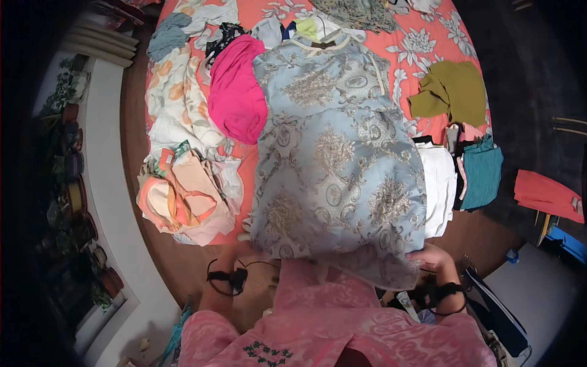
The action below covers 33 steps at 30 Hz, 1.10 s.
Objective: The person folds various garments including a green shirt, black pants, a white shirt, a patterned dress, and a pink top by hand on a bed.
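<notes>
A pale blue brocade garment (330, 159) with cream trim lies spread over the front middle of the bed, its lower edge lifted and blurred toward me. My left hand (238, 252) grips its lower left corner, partly hidden under the fabric. My right hand (428, 258) holds the lower right corner, where a darker edge of cloth hangs down. A bright pink garment (237, 88) lies left of the brocade piece, and a white folded stack (437, 186) is beside it on the right.
The floral coral bedspread (406, 43) carries clothes: a peach pile (186, 199), olive cloth (452, 92) and teal stack (482, 171). Potted plants (76, 153) line the left windowsill. At right are coral cloth (547, 192) and a grey board (526, 293).
</notes>
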{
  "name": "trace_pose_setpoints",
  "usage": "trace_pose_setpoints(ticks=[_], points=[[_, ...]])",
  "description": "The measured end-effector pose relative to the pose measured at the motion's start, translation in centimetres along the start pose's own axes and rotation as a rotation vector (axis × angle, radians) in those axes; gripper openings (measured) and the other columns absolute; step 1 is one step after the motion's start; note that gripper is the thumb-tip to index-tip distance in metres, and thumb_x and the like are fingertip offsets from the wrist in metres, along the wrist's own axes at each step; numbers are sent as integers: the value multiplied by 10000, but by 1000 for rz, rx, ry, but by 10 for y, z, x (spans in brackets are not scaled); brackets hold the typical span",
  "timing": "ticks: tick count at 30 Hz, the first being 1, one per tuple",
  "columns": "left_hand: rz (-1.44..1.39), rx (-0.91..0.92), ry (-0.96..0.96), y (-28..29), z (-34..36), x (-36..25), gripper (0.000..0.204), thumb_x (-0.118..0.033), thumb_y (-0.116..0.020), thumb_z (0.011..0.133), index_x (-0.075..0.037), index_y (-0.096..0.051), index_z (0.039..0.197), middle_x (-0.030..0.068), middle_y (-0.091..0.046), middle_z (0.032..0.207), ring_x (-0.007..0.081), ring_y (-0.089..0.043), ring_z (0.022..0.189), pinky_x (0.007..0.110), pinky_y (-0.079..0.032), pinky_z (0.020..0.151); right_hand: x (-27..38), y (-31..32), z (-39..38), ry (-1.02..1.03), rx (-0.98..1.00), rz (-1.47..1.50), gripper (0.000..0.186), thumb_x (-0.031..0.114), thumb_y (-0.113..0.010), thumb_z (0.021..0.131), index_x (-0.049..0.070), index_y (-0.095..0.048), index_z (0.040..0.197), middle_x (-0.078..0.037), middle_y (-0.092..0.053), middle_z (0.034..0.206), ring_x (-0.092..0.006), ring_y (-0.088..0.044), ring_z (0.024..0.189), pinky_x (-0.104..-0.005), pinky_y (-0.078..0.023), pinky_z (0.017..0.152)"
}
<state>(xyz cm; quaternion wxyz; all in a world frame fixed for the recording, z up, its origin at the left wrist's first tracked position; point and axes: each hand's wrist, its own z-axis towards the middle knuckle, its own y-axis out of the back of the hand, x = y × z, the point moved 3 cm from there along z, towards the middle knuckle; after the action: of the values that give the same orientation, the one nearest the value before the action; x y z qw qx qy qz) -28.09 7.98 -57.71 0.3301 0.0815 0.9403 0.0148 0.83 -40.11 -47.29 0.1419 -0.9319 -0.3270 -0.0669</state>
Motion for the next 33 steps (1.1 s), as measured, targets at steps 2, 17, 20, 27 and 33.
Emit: trace_pose_setpoints(ticks=[2, 17, 20, 27, 33], points=[[-36, 77, -61, 16, -31, -30, 620, -273, -732, 711, -2, -504, 1219, 82, -599, 1078, 171, -566, 929, 315, -465, 770, 21, 7, -29, 31, -101, 166, 346, 86, -687, 749, -21, -592, 1064, -97, -647, 959, -177, -621, 831, -296, -498, 713], [-1524, -190, -802, 236, 58, -180, 363, -311, -440, 937, -76, -471, 1212, 124, -525, 1249, 244, -509, 1130, 421, -386, 973, 388, -9, 26, 1122, 226, 940, 428, 285, -476, 920, -53, -419, 1174, -235, -391, 1328, -365, -371, 1255, -469, -301, 1061], [-1459, -586, -651, 215, 91, -169, 329, -299, -485, 924, -86, -479, 1175, 72, -553, 1176, 201, -510, 1096, 352, -383, 932, 376, -2, 67, 1076, -34, 732, 322, 263, -508, 904, 17, -480, 1110, -147, -501, 1206, -290, -466, 1157, -423, -374, 981], [-893, -799, -120, 112, 162, -96, 283, -209, -621, 845, -93, -523, 1084, -1, -565, 903, 121, -533, 792, 280, -444, 595, 272, 3, 165, 956, -878, -202, 319, 165, -592, 821, 4, -558, 1095, -93, -615, 960, -225, -584, 879, -326, -447, 835], [-1202, -554, -35, 94, 188, -80, 384, -212, -647, 827, -115, -487, 1163, 33, -588, 951, 153, -564, 726, 277, -465, 634, 297, -118, 174, 1196, -776, -955, 664, 198, -730, 688, 36, -438, 1262, -252, -331, 1373, -390, -301, 1290, -447, -260, 1059]])
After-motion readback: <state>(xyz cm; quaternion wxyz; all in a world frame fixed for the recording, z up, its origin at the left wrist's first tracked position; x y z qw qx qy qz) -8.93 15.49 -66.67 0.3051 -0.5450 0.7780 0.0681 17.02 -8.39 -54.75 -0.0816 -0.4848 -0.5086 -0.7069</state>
